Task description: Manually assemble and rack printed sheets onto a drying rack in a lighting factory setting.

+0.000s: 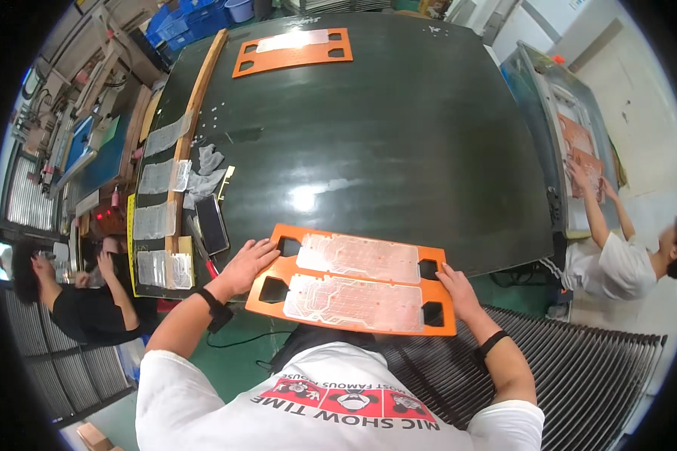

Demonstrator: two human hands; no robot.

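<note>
At the near edge of the dark worktop [399, 150] I have an orange tray [353, 279] held by both ends, its front half hanging out past the edge toward me. My left hand [247, 263] lies flat and spread on the tray's left end, palm down, its grip wide and closed on nothing; my right hand [456, 289] grips the right end, fingers on top, and I cannot tell whether the thumb is curled under. I judge the risk to be tipping: with so much overhang, easing either hand could let the tray drop off the edge. Its two clear sheets [357, 257] with faint pink tracing look loose and could slide. The tray is flat and thin, with square cut-outs at its ends. A phone [212, 223] lies just left.
</note>
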